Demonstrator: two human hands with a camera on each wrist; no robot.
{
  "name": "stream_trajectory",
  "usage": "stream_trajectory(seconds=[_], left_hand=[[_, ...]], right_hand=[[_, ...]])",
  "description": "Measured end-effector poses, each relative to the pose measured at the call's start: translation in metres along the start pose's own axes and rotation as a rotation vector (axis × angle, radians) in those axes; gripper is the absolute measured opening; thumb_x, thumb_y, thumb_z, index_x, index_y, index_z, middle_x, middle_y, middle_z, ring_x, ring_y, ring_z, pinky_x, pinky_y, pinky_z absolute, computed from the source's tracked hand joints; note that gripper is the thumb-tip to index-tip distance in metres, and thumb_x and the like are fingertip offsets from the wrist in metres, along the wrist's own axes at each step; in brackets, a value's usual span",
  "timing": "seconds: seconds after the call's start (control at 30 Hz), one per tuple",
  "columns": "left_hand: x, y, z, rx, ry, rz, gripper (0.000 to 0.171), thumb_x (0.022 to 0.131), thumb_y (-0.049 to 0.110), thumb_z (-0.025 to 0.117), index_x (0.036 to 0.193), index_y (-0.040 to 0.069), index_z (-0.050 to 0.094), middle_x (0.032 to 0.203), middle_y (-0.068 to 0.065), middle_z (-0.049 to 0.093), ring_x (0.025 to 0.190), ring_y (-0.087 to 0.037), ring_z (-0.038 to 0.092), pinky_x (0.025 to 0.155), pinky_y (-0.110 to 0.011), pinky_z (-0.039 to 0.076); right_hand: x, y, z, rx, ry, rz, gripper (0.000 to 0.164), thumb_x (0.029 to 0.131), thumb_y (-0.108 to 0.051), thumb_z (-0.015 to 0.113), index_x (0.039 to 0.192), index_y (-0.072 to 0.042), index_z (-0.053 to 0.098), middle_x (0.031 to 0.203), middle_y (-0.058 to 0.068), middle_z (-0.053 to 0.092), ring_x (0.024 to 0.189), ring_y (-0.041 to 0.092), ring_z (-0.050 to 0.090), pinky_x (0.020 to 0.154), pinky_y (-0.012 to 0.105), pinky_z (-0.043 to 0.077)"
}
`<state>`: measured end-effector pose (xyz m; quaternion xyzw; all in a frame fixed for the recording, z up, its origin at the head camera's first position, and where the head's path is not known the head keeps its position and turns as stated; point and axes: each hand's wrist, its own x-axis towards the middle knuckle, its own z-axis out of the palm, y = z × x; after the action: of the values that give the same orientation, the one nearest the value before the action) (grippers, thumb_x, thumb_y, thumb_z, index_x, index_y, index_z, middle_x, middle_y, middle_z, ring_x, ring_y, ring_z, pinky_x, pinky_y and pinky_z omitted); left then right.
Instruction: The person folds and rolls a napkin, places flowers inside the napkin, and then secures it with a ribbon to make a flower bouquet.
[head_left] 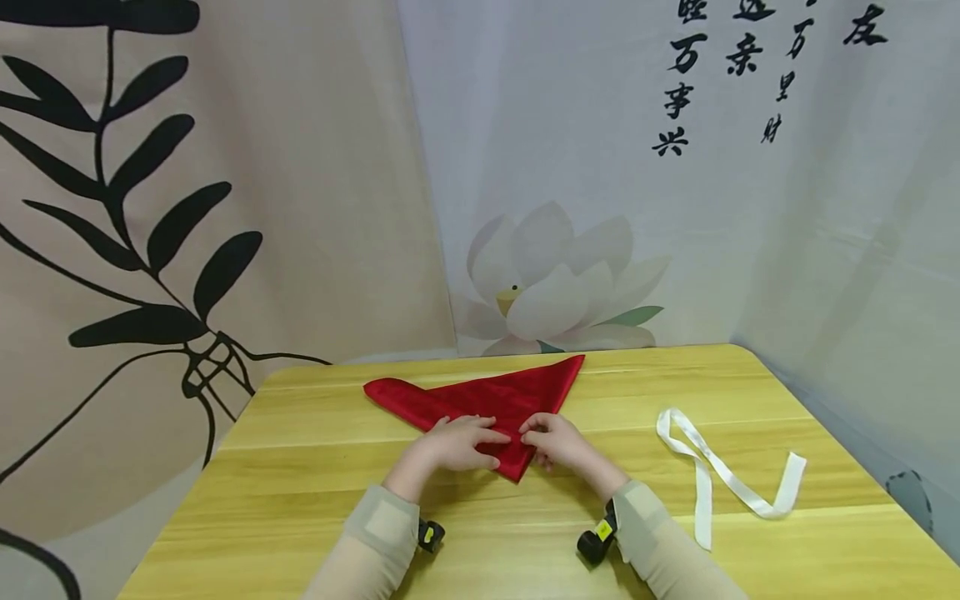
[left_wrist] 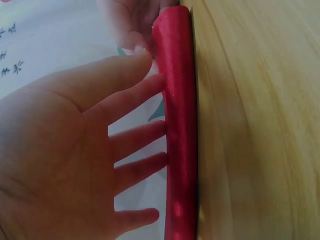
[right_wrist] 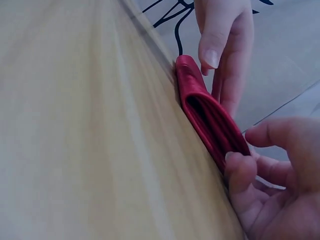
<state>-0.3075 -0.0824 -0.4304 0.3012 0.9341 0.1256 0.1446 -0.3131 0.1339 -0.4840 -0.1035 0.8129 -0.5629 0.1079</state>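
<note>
A shiny red cloth (head_left: 517, 393) lies folded on the table, with pointed corners toward the back right and the front. My left hand (head_left: 459, 444) rests on its front part, fingers spread and nearly straight; in the left wrist view the fingertips touch the rounded fold of the red cloth (left_wrist: 181, 125). At the cloth's right edge, my right hand (head_left: 558, 442) pinches the material between thumb and fingers. The right wrist view shows the red cloth (right_wrist: 200, 85) rolled over into an open-ended, layered fold, with the right thumb (right_wrist: 241, 172) at its lower edge.
To the right on the wooden table (head_left: 300, 500), a white ribbon (head_left: 705, 467) lies in a loose loop. A printed curtain (head_left: 337, 208) hangs just behind the table's back edge. Each wrist wears a strap with a small black camera (head_left: 592, 546).
</note>
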Motion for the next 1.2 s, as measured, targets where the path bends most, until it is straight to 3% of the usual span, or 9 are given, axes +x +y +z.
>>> stream_trajectory(seconds=[0.23,0.5,0.67,1.2], left_hand=[[0.000,-0.002,0.004,-0.027,-0.016,0.020,0.045,0.092,0.041,0.062,0.135,0.029,0.059,0.150,-0.007,0.040,0.139,-0.034,0.030,0.106,-0.062,0.025],[-0.002,-0.004,0.008,-0.056,-0.022,0.028,0.044,0.092,0.042,0.062,0.135,0.030,0.059,0.151,-0.008,0.038,0.140,-0.035,0.029,0.104,-0.063,0.027],[-0.001,-0.005,0.006,-0.044,-0.024,0.038,0.044,0.092,0.041,0.061,0.135,0.031,0.059,0.152,-0.006,0.038,0.141,-0.034,0.028,0.105,-0.061,0.027],[-0.002,-0.006,0.006,-0.031,-0.025,0.037,0.044,0.091,0.039,0.063,0.134,0.030,0.060,0.151,-0.007,0.038,0.140,-0.036,0.028,0.105,-0.062,0.026]], right_hand=[[-0.001,0.003,0.000,0.021,0.004,0.024,0.015,0.090,-0.004,0.056,0.102,0.003,0.062,0.061,0.004,0.050,0.049,0.014,0.047,0.043,0.025,0.042],[-0.004,0.004,-0.010,0.034,-0.151,-0.027,0.036,0.077,0.006,0.054,0.112,0.004,0.060,0.074,0.006,0.047,0.050,0.015,0.046,0.044,0.024,0.042],[-0.003,0.002,-0.016,0.016,-0.189,-0.027,0.043,0.071,0.008,0.059,0.114,0.001,0.061,0.085,0.008,0.045,0.048,0.015,0.045,0.046,0.024,0.043],[0.002,0.003,-0.015,-0.005,-0.190,-0.043,0.036,0.076,0.007,0.062,0.111,0.003,0.061,0.076,0.006,0.046,0.046,0.014,0.046,0.044,0.024,0.043]])
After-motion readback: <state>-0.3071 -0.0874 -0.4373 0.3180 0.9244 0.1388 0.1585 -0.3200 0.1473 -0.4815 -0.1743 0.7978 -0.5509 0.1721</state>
